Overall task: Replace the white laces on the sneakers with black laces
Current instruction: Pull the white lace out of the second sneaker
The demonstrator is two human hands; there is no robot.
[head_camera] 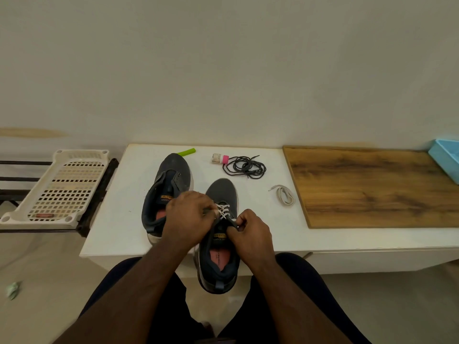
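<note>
Nearest, a dark grey mesh sneaker (218,244) overhanging the white desk (119,219) is unlaced: its white lace (224,211) is pinched by the left hand (190,217) and right hand (249,233). A hard tug could topple it. Coiled black laces (244,167) lie beyond, before a plain wall.

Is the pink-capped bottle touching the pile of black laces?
Cannot tell. In the head view the pink-capped bottle lies on its side with its cap right at the edge of the black laces, but no clear gap or contact shows there.
</note>
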